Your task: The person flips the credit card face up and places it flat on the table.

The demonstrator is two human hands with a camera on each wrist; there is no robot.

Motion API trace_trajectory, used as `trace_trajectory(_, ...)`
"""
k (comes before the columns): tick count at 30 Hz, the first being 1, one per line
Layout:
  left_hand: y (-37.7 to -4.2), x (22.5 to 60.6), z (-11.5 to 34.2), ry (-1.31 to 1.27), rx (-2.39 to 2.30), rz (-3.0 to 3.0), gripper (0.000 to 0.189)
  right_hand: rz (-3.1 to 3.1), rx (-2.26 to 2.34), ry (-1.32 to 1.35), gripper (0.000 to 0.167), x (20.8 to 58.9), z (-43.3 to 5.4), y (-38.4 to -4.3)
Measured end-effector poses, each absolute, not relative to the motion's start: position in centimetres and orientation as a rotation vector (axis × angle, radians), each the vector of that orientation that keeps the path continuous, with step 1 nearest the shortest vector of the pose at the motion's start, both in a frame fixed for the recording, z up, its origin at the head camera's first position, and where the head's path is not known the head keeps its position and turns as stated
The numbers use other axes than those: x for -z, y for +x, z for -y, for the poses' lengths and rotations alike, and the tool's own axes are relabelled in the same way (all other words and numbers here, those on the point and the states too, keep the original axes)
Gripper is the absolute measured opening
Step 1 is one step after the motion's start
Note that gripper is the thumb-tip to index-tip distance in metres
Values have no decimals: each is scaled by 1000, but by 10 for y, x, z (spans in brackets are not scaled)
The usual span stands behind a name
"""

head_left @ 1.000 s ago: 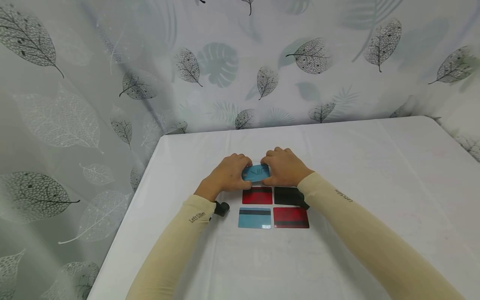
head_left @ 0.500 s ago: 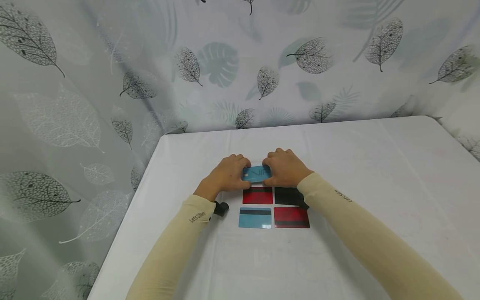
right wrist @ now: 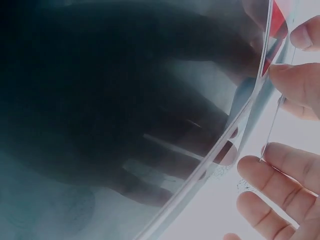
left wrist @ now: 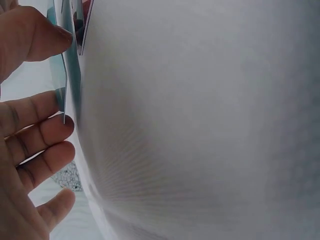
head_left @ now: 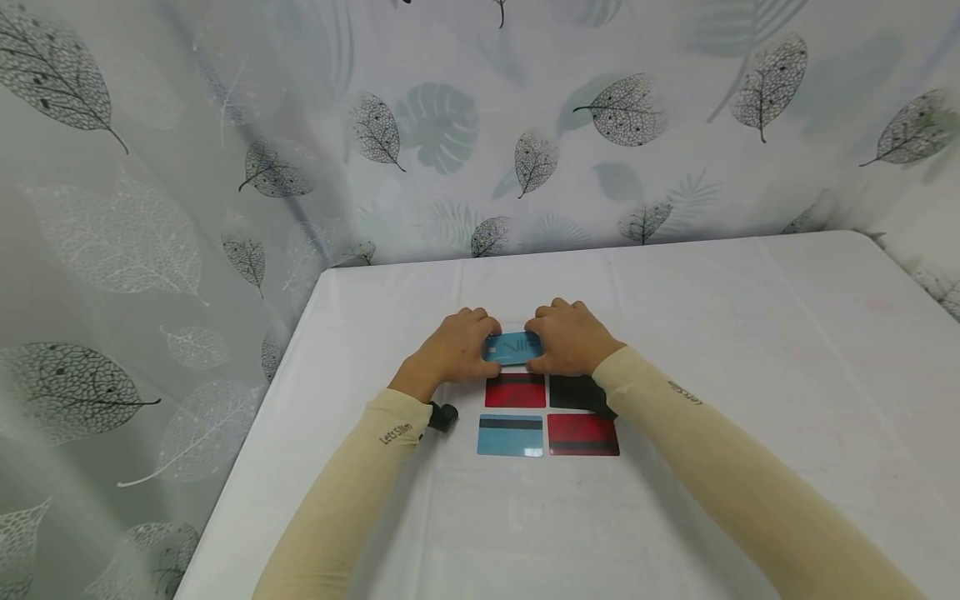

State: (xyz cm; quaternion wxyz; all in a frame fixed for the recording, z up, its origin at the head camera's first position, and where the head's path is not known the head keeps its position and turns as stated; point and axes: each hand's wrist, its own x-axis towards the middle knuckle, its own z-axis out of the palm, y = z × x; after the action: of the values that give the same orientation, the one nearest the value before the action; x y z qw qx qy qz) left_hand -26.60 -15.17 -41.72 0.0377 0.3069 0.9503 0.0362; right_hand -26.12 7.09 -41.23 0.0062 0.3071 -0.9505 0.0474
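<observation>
A blue card [head_left: 513, 348] with dark lettering and a small chip is held level between both hands, at the back of a group of cards. My left hand [head_left: 452, 343] pinches its left end with thumb and fingers; my right hand [head_left: 573, 337] pinches the right end. In the left wrist view the thumb [left wrist: 37, 37] lies on the near side of the card's edge. The right wrist view shows the card edge-on, between thumb [right wrist: 295, 82] and fingers. Whether the card touches the table is hard to tell.
Nearer the person lie a red card [head_left: 515, 391], a black card [head_left: 573, 392] partly under the right wrist, a blue striped card [head_left: 510, 436] and another red card [head_left: 583, 435]. They rest on a white-covered table [head_left: 720, 333]. A leaf-patterned curtain [head_left: 450, 192] hangs behind.
Over the past second the held blue card has shifted slightly to the right and become more level. Since half a second ago hands and card look nearly still.
</observation>
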Motion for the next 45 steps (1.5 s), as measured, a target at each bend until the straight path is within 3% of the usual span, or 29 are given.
trace_trajectory(28, -266, 416, 146, 924, -132, -2891, 55, 3014, -176, 925, 58, 411, -86, -261)
trace_trajectory(45, -266, 415, 112, 1034, -200, -2864, 57, 3055, -189, 878, 56, 412, -111, -262)
